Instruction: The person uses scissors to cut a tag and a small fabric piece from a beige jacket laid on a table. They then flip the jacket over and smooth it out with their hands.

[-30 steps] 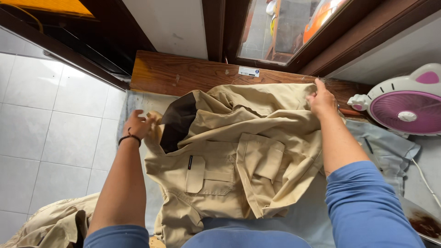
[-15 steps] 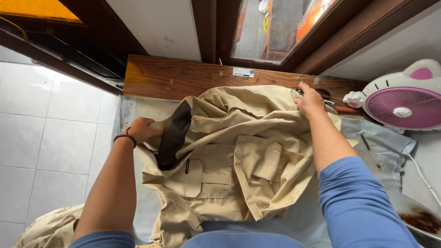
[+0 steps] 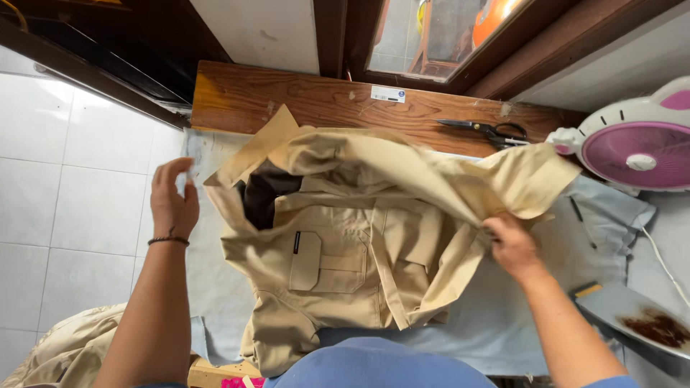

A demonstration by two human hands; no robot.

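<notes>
A beige work shirt (image 3: 345,244) with chest pockets and a dark inner collar lies rumpled on a pale blue cloth-covered board (image 3: 215,287). My left hand (image 3: 172,201) hovers open just left of the shirt's collar, fingers spread, holding nothing; a dark band circles its wrist. My right hand (image 3: 507,241) grips the shirt's right side, where a fold of fabric is lifted and draped toward the far right.
Black scissors (image 3: 485,129) lie on the wooden ledge (image 3: 302,100) under a window. A pink and white fan (image 3: 636,147) stands at right, above a grey garment (image 3: 611,215). An iron's scorched soleplate (image 3: 640,323) is at lower right. More beige cloth (image 3: 65,352) lies on the white-tiled floor.
My left hand let go of the collar and drew away to the left. My right hand dropped from the shirt's far corner to its right side, pulling fabric over.
</notes>
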